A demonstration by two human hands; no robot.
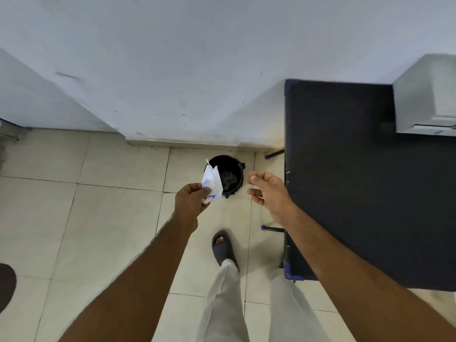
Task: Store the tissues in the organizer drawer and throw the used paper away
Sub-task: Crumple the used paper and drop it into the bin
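My left hand [190,201] grips a crumpled white paper [211,183] with blue print, held just over the left rim of a small black bin [234,169] that stands on the tiled floor by the wall. Dark rubbish lies inside the bin. My right hand [267,191] hovers to the right of the bin, fingers loosely curled and apart, holding nothing. The light organizer [424,95] sits on the black table at the far right; no drawer opening or tissues show.
A black table [345,181] with blue-taped corners fills the right side, its edge close to my right hand. A white wall [172,70] runs behind the bin. My foot in a dark slipper [222,248] stands on the beige floor tiles.
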